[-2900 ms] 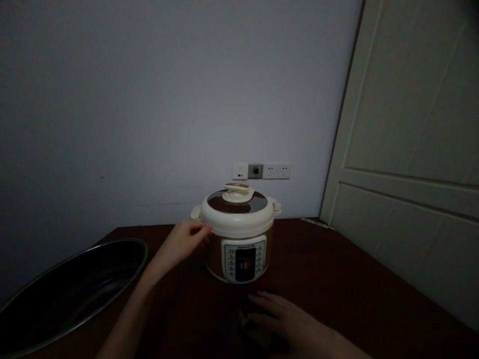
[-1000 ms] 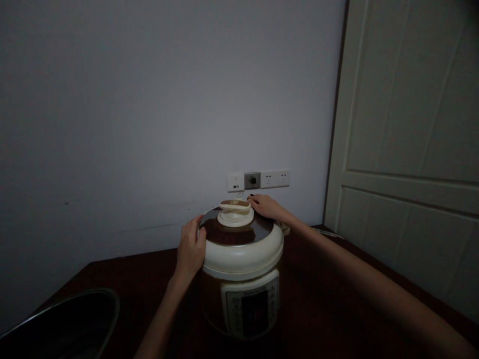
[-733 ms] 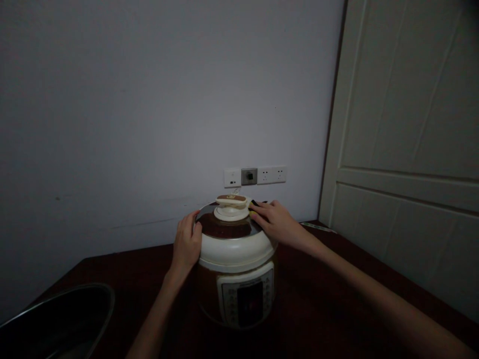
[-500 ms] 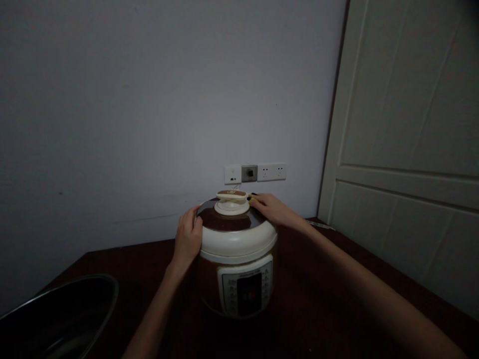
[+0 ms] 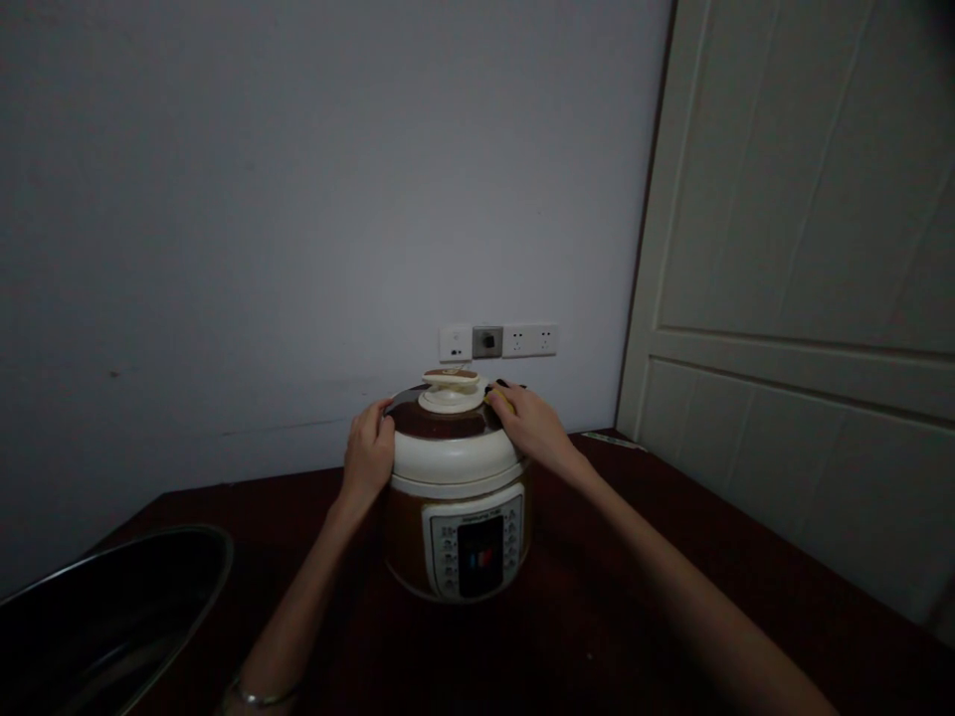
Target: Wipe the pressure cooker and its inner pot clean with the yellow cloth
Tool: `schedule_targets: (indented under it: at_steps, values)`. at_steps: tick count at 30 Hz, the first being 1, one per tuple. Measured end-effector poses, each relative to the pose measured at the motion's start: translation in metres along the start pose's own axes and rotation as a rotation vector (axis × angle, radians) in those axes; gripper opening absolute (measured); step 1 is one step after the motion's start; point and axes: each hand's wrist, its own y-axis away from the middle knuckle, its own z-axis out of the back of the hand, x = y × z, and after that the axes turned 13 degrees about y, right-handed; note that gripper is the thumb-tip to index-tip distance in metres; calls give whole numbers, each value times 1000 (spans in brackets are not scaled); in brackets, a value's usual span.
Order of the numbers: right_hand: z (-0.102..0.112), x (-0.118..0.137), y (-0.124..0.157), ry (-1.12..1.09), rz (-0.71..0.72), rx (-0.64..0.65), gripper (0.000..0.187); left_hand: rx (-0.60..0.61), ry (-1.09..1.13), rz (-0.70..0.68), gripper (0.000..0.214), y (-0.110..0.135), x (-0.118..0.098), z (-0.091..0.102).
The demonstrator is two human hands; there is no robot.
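An electric pressure cooker with a white rim, brown body and front control panel stands on the dark red table. Its brown lid is on, topped by a cream and brown handle. My left hand grips the left side of the lid's rim, thumb towards me and fingers curled behind. On the right of the lid, my right hand is closed around a small yellow and black thing. It presses against the lid beside the handle; its kind is mostly hidden by the fingers.
A large dark basin with a shiny rim sits at the lower left. Wall sockets are behind the cooker. A pale panelled door stands at the right. A thin pale strip lies near the table's back edge.
The view has shifted, so cooker and table appear slightly higher and further left. My right hand has come slightly nearer along the lid's right side. My left hand keeps its hold.
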Motion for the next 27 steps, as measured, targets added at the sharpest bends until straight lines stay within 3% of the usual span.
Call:
schedule_targets:
  at_steps: [4, 7, 11, 13, 17, 23, 27]
  values:
    - [1, 21, 39, -23, 136, -155, 48, 0, -7, -9, 38, 0, 1, 0]
    - [-2, 22, 47, -55, 180, -200, 51, -4, -3, -6, 37, 0, 2, 0]
    - [-11, -4, 15, -78, 40, -142, 46, -2, 3, -11, 36, 1, 1, 1]
    - [-14, -23, -8, -110, -60, -39, 42, 2, 8, -9, 36, 1, 0, 1]
    - [-16, -49, -48, -125, -101, 221, 46, 2, 3, -7, 37, 1, 1, 1]
    - [-21, -47, -82, 3, -210, 287, 41, -6, 9, -17, 35, -1, 3, 0]
    - [-19, -36, -79, 67, -237, 245, 42, -9, 12, -20, 35, -1, 3, 0]
